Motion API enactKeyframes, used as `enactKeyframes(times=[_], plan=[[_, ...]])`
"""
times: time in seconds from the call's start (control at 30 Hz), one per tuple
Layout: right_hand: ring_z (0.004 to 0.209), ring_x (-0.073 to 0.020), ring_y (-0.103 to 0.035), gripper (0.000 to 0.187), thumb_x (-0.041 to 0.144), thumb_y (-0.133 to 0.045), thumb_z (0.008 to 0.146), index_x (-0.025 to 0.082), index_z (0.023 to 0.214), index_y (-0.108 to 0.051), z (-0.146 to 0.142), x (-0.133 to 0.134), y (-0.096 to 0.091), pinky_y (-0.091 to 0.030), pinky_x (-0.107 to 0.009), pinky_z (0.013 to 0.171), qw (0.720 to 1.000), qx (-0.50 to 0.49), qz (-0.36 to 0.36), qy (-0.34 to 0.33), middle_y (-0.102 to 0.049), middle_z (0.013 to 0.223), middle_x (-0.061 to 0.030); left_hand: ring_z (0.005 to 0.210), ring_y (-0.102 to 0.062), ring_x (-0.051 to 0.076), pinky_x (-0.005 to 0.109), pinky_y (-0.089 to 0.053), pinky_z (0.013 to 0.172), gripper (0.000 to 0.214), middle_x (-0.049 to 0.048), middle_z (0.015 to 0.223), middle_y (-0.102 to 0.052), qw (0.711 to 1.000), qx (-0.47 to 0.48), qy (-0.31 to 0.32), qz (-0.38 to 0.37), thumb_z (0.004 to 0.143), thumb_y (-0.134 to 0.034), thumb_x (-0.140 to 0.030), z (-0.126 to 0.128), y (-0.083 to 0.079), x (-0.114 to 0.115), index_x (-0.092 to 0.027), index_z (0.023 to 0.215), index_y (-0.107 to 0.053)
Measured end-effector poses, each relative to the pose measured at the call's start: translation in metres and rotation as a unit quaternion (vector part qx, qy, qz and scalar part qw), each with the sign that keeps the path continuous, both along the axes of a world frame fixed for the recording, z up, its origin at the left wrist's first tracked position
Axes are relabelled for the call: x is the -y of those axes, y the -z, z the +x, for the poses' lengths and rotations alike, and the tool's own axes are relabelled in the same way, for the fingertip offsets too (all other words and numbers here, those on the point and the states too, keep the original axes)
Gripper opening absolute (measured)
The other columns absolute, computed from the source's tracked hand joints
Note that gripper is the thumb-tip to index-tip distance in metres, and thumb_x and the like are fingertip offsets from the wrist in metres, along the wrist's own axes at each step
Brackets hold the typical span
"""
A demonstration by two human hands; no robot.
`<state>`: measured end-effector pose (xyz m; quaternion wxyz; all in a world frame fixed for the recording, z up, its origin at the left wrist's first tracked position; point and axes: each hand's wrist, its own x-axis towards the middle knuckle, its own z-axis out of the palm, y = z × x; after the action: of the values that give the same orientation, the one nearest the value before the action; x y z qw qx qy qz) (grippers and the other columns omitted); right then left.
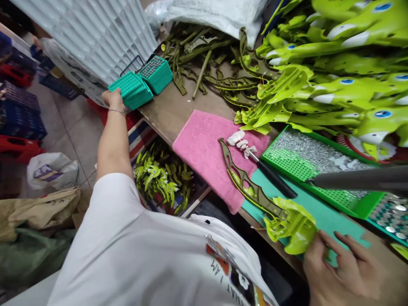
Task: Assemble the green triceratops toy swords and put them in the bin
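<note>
My left hand [114, 99] reaches far out to the left edge of the workbench and grips a teal plastic tray [131, 89] with a grid of holes; a second teal tray [157, 73] lies just behind it. My right hand [341, 265] rests at the near right, fingers curled on the bright green end of a long toy part [288, 223] whose olive blade [245, 180] runs back over a pink towel [204, 146]. A black-handled tool [270, 176] with a taped tip lies beside the blade.
Bright green toy shells [334, 72] are heaped at the back right, olive parts [207, 63] behind the towel. A green tray of small screws [312, 159] sits right of the towel. A bin of green parts [162, 178] stands under the bench; crates [19, 110] line the floor.
</note>
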<state>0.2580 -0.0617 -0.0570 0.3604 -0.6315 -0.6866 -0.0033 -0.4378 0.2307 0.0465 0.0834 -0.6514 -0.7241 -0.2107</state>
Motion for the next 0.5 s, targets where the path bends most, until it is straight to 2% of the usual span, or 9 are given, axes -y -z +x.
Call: enactKeyframes(times=[0.07,0.13,0.23,0.3,0.37,0.43,0.5], plan=[[0.117,-0.0468,-0.066,0.047,0.019,-0.056,0.082,0.042,0.122,-0.068,-0.007,0.001,-0.007,-0.049,-0.065,0.092,1.0,-0.017,-0.01,0.007,-0.071,0.112,-0.0002,0.108,-0.063,0.019,0.046,-0.054,0.098,0.041,0.0099,0.133,-0.061,0.988,0.05,-0.143,0.007,0.099,-0.062,-0.032,-0.003,0.007,-0.001,-0.014,0.135,-0.054],[0.114,-0.0475,-0.067,0.056,0.019,-0.059,0.08,0.05,0.127,-0.065,-0.008,-0.002,-0.008,-0.051,-0.065,0.091,1.0,-0.023,-0.004,0.01,-0.073,0.108,-0.0001,0.111,-0.061,0.02,0.049,-0.052,0.098,0.042,0.0133,0.136,-0.058,0.959,0.089,-0.268,0.021,0.1,-0.061,-0.03,-0.003,0.012,0.0,-0.012,0.136,-0.052],[0.091,-0.0462,-0.074,0.073,0.015,-0.07,0.07,0.059,0.128,-0.062,-0.003,-0.009,0.003,-0.06,-0.061,0.076,0.997,0.003,0.076,0.021,-0.077,0.093,-0.0045,0.12,-0.045,0.02,0.057,-0.041,0.101,0.051,0.0215,0.146,-0.042,0.92,0.116,-0.371,0.05,0.103,-0.05,-0.023,0.005,0.017,0.005,0.0,0.146,-0.032],[0.079,-0.044,-0.075,0.08,0.013,-0.076,0.066,0.063,0.126,-0.061,0.001,-0.011,0.011,-0.062,-0.056,0.068,0.992,0.019,0.122,0.036,-0.077,0.09,-0.009,0.124,-0.027,0.019,0.059,-0.03,0.104,0.061,0.0193,0.152,-0.029,0.917,0.106,-0.379,0.064,0.104,-0.052,-0.027,0.015,0.021,0.008,0.0,0.149,-0.022],[0.081,-0.0429,-0.075,0.077,0.015,-0.078,0.067,0.062,0.125,-0.062,0.003,-0.011,0.016,-0.063,-0.052,0.066,0.991,0.008,0.125,0.051,-0.077,0.095,-0.0129,0.126,-0.017,0.018,0.058,-0.021,0.108,0.068,0.01,0.154,-0.026,0.931,0.081,-0.352,0.056,0.098,-0.063,-0.042,0.024,0.026,0.009,-0.008,0.148,-0.031],[0.085,-0.0415,-0.075,0.071,0.019,-0.079,0.069,0.06,0.124,-0.064,0.002,-0.01,0.017,-0.064,-0.051,0.067,0.99,-0.006,0.127,0.058,-0.076,0.1,-0.0143,0.123,-0.018,0.018,0.059,-0.02,0.109,0.07,0.0062,0.149,-0.033,0.945,0.062,-0.319,0.016,0.09,-0.072,-0.049,0.03,0.027,0.009,-0.01,0.141,-0.044],[0.086,-0.0401,-0.076,0.06,0.022,-0.078,0.07,0.055,0.12,-0.068,0.0,-0.01,0.014,-0.065,-0.051,0.069,0.988,-0.007,0.142,0.064,-0.076,0.099,-0.0138,0.118,-0.021,0.018,0.061,-0.024,0.109,0.067,0.007,0.137,-0.043,0.951,0.063,-0.303,-0.013,0.088,-0.075,-0.05,0.034,0.023,0.008,-0.007,0.134,-0.051]])
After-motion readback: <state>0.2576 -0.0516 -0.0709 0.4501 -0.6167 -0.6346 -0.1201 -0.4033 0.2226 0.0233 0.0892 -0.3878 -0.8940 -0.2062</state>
